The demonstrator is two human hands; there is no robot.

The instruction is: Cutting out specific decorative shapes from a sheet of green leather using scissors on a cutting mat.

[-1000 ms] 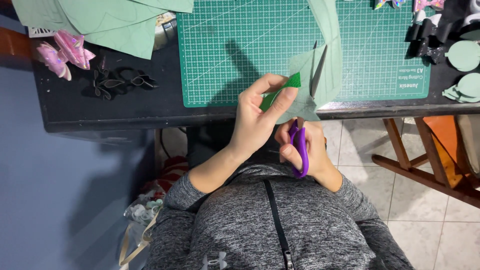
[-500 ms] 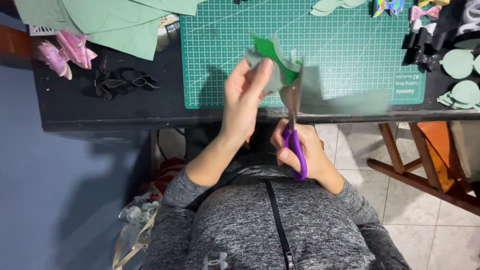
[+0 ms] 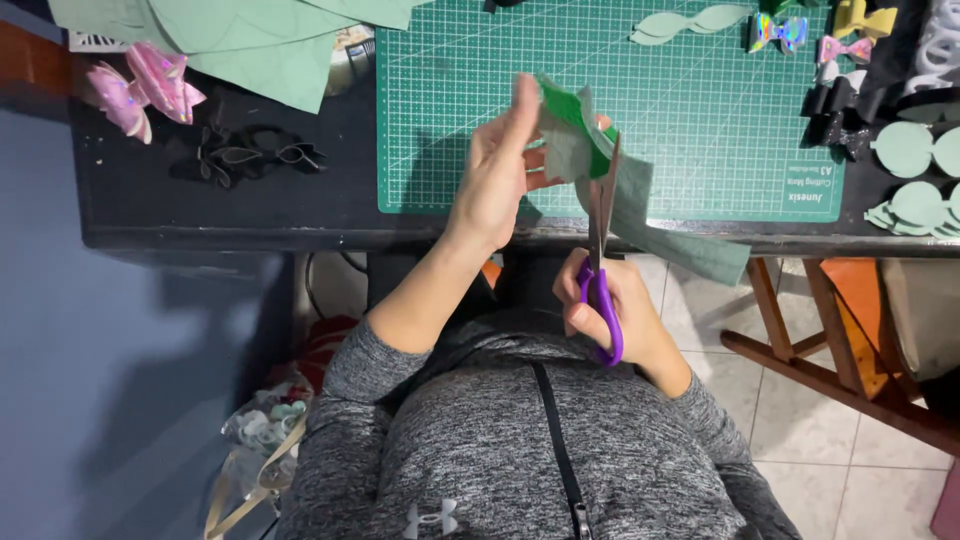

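While gripped, scissors (image 3: 601, 240) blades-up, vertical

Surface: black table (image 3: 250, 215), front edge running across frame, tiled floor (image 3: 800, 440) showing below.
Centre: green gridded cutting mat (image 3: 700, 150) lying flat, reaching nearly to front edge.
Top L: pale green sheets (image 3: 240, 40) overlapping, hanging past mat's L corner.
Far L: pink bows (image 3: 140, 85) sitting nr table edge.
L of mat: black bow pieces (image 3: 245, 155) lying in a cluster.
Mat top: pale green cutouts (image 3: 690, 20) resting.
Top R: coloured bows (image 3: 800, 30) sitting in a row.
Far R: round pale green cutouts (image 3: 915, 175) stacking, off mat.
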